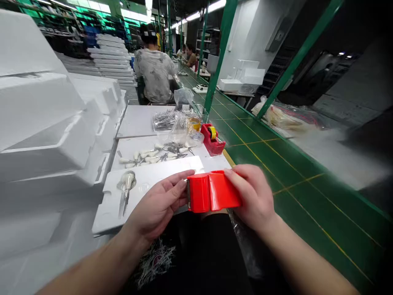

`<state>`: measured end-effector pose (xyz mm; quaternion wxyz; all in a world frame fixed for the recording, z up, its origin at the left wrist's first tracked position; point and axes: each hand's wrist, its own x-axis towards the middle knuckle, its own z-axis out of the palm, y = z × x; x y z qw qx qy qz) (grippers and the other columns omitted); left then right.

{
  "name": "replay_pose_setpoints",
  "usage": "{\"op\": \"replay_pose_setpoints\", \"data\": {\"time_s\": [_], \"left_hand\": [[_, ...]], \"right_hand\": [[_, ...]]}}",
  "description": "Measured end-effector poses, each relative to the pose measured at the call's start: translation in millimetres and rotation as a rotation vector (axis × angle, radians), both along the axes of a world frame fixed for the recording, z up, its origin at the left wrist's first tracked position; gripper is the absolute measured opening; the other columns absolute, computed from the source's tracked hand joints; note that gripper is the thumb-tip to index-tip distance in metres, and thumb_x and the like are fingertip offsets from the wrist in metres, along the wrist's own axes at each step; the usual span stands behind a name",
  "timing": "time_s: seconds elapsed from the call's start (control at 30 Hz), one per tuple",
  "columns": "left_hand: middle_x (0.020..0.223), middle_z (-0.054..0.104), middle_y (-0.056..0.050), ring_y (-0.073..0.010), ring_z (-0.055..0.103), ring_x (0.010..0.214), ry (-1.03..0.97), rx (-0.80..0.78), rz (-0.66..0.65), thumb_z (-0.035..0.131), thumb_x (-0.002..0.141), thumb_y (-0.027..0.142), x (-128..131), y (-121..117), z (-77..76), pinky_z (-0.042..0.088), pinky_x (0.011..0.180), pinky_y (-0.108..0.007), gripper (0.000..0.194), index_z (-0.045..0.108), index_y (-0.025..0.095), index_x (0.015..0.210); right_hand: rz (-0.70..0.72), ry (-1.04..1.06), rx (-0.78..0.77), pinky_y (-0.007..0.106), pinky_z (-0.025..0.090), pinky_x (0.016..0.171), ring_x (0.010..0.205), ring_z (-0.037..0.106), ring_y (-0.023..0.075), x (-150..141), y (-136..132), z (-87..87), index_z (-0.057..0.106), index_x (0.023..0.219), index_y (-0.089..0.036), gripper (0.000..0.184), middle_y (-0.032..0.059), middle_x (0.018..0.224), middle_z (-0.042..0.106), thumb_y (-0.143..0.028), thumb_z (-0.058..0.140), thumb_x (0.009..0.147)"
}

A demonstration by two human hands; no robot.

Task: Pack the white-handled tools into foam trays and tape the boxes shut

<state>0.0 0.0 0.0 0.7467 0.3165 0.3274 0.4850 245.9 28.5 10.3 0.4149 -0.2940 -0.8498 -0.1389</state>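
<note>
The scene is viewed through 1 camera, worn on the head of the person at work. It is faced forward and angled downward, so that the left hand (pixel 156 205) and right hand (pixel 253 196) are seen close to the lens at the lower edge. A wide field is taken in, with the green work surface (pixel 276 172) seen stretching far ahead.

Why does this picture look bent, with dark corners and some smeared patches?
In the head view, wide-angle distortion seems to make the slanted green steel uprights lean, the corners fall dark, and the long white ceiling lights glare. The pale surface at right is smeared with blur, while the red plastic tape dispenser between the left hand and right hand looks fairly sharp.
</note>
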Motion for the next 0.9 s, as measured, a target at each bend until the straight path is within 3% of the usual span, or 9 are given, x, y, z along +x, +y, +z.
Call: {"op": "replay_pose_setpoints", "data": {"time_s": [0.13, 0.23, 0.37, 0.53, 0.67, 0.73, 0.8, 0.9], "left_hand": [[0.11, 0.078, -0.013, -0.0188, 0.075, 0.091, 0.029, -0.007, 0.063, 0.079, 0.087, 0.037, 1.1, -4.5, -4.0, 0.059, 0.084, -0.03, 0.049, 0.066, 0.015, 0.129], [0.096, 0.08, -0.009, -0.0162, 0.074, 0.084, 0.087, 0.014, 0.153, 0.083, 0.083, 0.035, -1.1, -7.2, -4.7, 0.058, 0.081, -0.027, 0.064, 0.059, 0.016, 0.139], [0.084, 0.08, -0.006, -0.0169, 0.076, 0.083, 0.201, 0.09, 0.236, 0.086, 0.08, 0.035, -20.8, -10.2, -1.9, 0.058, 0.085, -0.027, 0.076, 0.052, 0.018, 0.146], [0.109, 0.079, -0.011, -0.0201, 0.076, 0.097, 0.414, 0.057, 0.455, 0.092, 0.07, 0.034, -74.3, -16.5, 2.8, 0.06, 0.09, -0.025, 0.065, 0.069, 0.02, 0.129], [0.14, 0.066, -0.01, -0.0218, 0.073, 0.107, 0.605, 0.076, 0.495, 0.094, 0.064, 0.034, -97.2, -22.8, 10.9, 0.061, 0.084, -0.02, 0.041, 0.079, 0.019, 0.099], [0.131, 0.071, -0.008, -0.0194, 0.074, 0.103, 0.589, 0.074, 0.549, 0.096, 0.062, 0.033, -101.3, -23.4, 14.7, 0.061, 0.082, -0.019, 0.051, 0.077, 0.02, 0.108], [0.11, 0.078, -0.006, -0.0181, 0.075, 0.095, 0.552, 0.06, 0.625, 0.096, 0.062, 0.033, -106.4, -22.6, 16.9, 0.063, 0.086, -0.023, 0.064, 0.072, 0.019, 0.119], [0.091, 0.079, -0.003, -0.0216, 0.076, 0.092, 0.593, 0.106, 0.676, 0.092, 0.07, 0.037, -116.3, -21.0, 19.5, 0.062, 0.098, -0.038, 0.056, 0.072, 0.018, 0.119]], "right_hand": [[0.002, 0.0, 0.01, 0.042, 0.053, 0.083, 0.1, 0.061, 0.0285, -4.9, -0.8, -6.9, 0.044, 0.154, -0.027, 0.075, 0.012, 0.112, 0.06, -0.007, 0.07, 0.087], [0.003, -0.04, 0.022, 0.044, 0.054, 0.084, 0.102, 0.061, 0.0292, -8.7, -1.5, -8.9, 0.043, 0.155, -0.026, 0.076, 0.013, 0.113, 0.061, -0.008, 0.07, 0.086], [-0.008, -0.128, 0.066, 0.048, 0.055, 0.089, 0.103, 0.061, 0.0298, -5.4, -1.3, -6.8, 0.043, 0.154, -0.026, 0.075, 0.0127, 0.112, 0.062, -0.012, 0.071, 0.086], [-0.08, -0.146, 0.111, 0.052, 0.056, 0.092, 0.101, 0.063, 0.0288, 20.9, 2.6, -2.2, 0.046, 0.151, -0.026, 0.069, 0.013, 0.112, 0.063, -0.011, 0.068, 0.087], [-0.063, -0.202, 0.105, 0.051, 0.056, 0.091, 0.1, 0.063, 0.0284, 36.8, 0.9, -2.8, 0.04, 0.156, -0.027, 0.079, 0.0131, 0.11, 0.062, -0.009, 0.071, 0.085], [-0.093, -0.216, 0.112, 0.048, 0.057, 0.086, 0.099, 0.063, 0.0286, 41.4, -2.5, -2.7, 0.037, 0.158, -0.028, 0.084, 0.0137, 0.112, 0.062, -0.009, 0.071, 0.084], [-0.151, -0.206, 0.141, 0.046, 0.056, 0.082, 0.098, 0.062, 0.029, 47.3, -5.5, -1.7, 0.037, 0.157, -0.028, 0.083, 0.0142, 0.112, 0.061, -0.01, 0.071, 0.084], [-0.236, -0.206, 0.182, 0.043, 0.055, 0.079, 0.097, 0.061, 0.0285, 62.3, -5.0, 1.3, 0.039, 0.156, -0.028, 0.076, 0.014, 0.111, 0.06, -0.011, 0.067, 0.087]]}}
